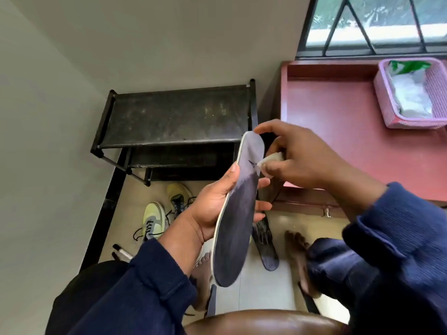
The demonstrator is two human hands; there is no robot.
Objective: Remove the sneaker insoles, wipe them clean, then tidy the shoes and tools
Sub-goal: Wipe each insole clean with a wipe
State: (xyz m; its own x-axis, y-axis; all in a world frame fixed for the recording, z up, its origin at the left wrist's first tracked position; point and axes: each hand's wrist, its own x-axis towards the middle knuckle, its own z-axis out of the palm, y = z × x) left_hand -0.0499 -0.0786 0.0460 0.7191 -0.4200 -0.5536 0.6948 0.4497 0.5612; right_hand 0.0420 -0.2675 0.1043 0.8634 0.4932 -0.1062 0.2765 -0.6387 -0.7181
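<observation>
Left hand (212,209) clasped around the middle of a dark insole (239,213) held upright; right hand (297,163) pinching a white wipe (271,163) against its upper face. Second insole (266,247) on the floor just below the hands. Yellow-green sneakers (154,218) lower left of the left hand.
</observation>
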